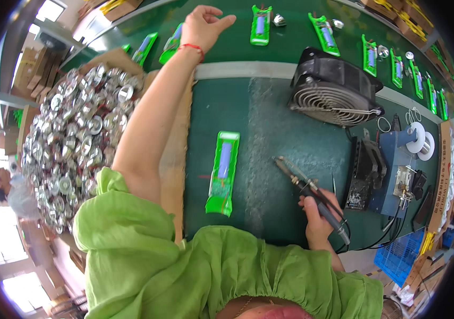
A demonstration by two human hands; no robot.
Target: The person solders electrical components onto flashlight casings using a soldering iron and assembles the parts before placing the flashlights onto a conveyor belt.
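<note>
so we see right hand (318,220) gripping black-grey pen-shaped soldering iron (305,187), green plastic case (219,205) left of its fingers; left hand (202,30), fingers parted.

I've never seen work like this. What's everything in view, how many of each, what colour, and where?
Bench: one, green, centre
Belt: one, green, across the top
Casings: at least ten, green, one on bench, others on belt
Cells: several, lilac, in casings
Cups: uncountable, silver, heaped left, several on belt
Fan: one, black, bench's far right
Machine: one, blue-grey, bench's right
Spool: apparently one, white, machine's far end
Soldering iron: one, dark, over bench
Crate: one, blue, lower right
Cartons: several, brown, both sides
Co-worker: one, pale top, left edge
Bracelet: one, red, left wrist
Sleeves: green, lower edge
Left hand: one, bare, above belt, apparently empty
Right hand: one, bare, gripping soldering iron
</note>
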